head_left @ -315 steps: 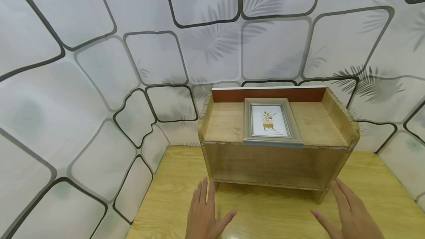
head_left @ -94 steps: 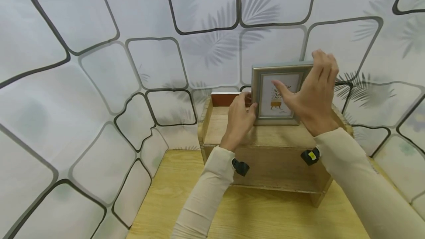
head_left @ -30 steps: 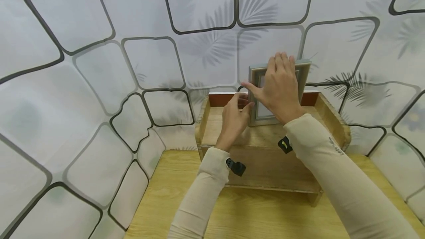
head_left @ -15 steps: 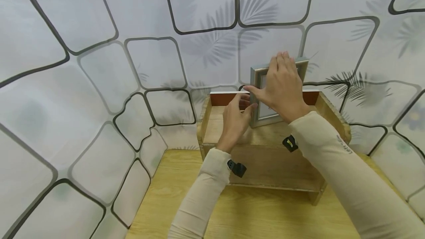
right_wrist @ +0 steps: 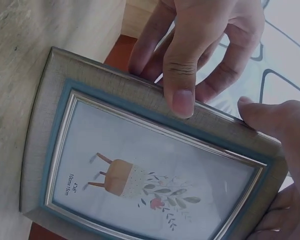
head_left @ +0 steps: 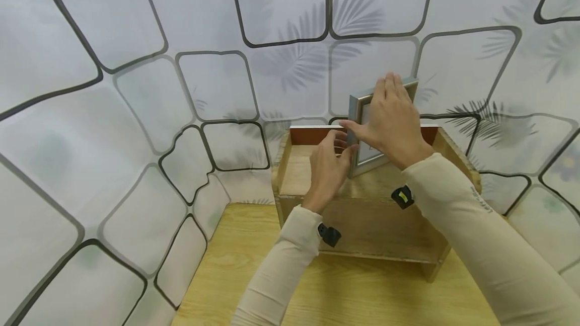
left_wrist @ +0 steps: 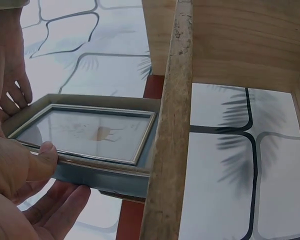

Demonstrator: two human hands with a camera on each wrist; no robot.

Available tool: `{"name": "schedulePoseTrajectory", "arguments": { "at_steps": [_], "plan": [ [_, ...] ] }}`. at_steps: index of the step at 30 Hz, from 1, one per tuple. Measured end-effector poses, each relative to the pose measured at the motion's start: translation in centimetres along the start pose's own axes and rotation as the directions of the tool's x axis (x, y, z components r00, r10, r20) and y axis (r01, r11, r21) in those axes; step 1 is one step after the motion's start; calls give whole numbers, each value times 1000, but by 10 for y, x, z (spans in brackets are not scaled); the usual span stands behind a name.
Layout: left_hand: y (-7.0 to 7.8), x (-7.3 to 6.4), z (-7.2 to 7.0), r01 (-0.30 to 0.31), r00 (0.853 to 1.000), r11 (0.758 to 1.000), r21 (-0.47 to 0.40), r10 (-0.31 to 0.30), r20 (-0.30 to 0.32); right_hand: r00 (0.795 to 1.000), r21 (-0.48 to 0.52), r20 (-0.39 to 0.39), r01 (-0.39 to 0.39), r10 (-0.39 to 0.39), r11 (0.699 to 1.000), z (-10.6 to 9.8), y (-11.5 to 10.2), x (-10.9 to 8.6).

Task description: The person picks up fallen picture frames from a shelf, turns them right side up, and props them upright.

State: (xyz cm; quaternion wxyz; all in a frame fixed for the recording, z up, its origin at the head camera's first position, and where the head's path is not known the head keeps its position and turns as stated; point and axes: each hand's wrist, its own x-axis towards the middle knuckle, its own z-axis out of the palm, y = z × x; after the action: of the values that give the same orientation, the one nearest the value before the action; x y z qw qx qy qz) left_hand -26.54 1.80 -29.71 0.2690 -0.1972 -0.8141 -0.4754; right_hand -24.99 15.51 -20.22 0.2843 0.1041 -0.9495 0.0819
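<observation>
A silver-beige picture frame [head_left: 355, 130] stands on the upper board of a small wooden shelf [head_left: 380, 228], its face turned towards the right. A potted-plant print [right_wrist: 122, 177] shows behind its pane in the right wrist view. My left hand [head_left: 327, 172] pinches the frame's left side edge, thumb on the front border and fingers against the side and back. Over the upper left corner, my right hand [head_left: 393, 122] grips the frame, its thumb on the side edge and its fingers across the top. The right hand hides much of the print in the head view.
The shelf has raised side panels and a red-brown back strip [head_left: 310, 136]. It stands on a yellow wood-grain table [head_left: 235, 255]. Patterned cloth [head_left: 204, 84] with dark outlines surrounds the table at the back and sides.
The frame lay flat on the shelf first, then was stood upright. My right hand has shifted left along its top. Lately the frame has turned, its left edge coming forward.
</observation>
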Motion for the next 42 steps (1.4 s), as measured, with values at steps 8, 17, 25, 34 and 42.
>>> {"name": "schedulePoseTrajectory", "arguments": {
  "at_steps": [8,17,25,34,42],
  "plan": [
    [-4,-1,-1,-13,999,999,-40,15,40,999,70,-12,31,-30,997,-1,6,2],
    [-4,-2,-1,-35,999,999,-20,35,36,998,88,-70,15,-9,996,1,4,-6],
    [0,-4,1,-55,998,998,-20,55,10,994,134,-91,77,-65,988,-1,7,-3],
    [3,-6,4,-92,995,996,7,92,-28,997,165,26,65,-71,984,-11,12,-2],
    [5,-7,8,-119,992,993,-2,119,-49,995,193,61,68,-81,979,-15,19,0]
  ]
}}
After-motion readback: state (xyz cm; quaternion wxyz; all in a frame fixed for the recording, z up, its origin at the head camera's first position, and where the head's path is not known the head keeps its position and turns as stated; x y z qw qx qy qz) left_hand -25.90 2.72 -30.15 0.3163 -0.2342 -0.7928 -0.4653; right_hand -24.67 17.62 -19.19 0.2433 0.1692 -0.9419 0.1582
